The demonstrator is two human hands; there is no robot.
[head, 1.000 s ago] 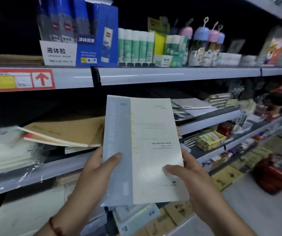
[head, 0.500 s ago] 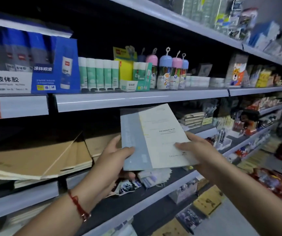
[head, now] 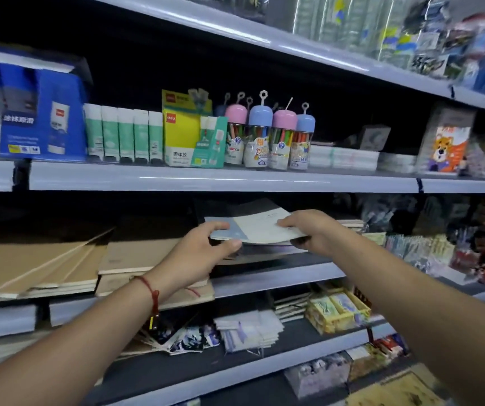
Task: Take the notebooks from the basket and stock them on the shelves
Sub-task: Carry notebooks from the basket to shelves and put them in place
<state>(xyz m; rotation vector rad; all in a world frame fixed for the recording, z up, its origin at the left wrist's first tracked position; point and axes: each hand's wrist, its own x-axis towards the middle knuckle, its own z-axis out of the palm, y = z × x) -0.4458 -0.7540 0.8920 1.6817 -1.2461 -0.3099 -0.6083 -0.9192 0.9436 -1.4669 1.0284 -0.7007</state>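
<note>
The notebook (head: 260, 228) is thin, with a cream cover and grey-blue spine strip. It lies nearly flat over the shelf (head: 276, 278), left hand (head: 203, 249) gripping its near-left corner, right hand (head: 313, 230) its right edge.

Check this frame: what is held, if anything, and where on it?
A notebook, held by both hands: the left hand pinches its near-left blue edge, the right hand grips its right edge.

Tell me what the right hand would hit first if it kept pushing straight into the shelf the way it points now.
Probably nothing soon: the right hand, gripping the notebook together with the left hand, points into the dark shelf bay. Beyond the fingers only shadow shows, so depth is unclear.
</note>
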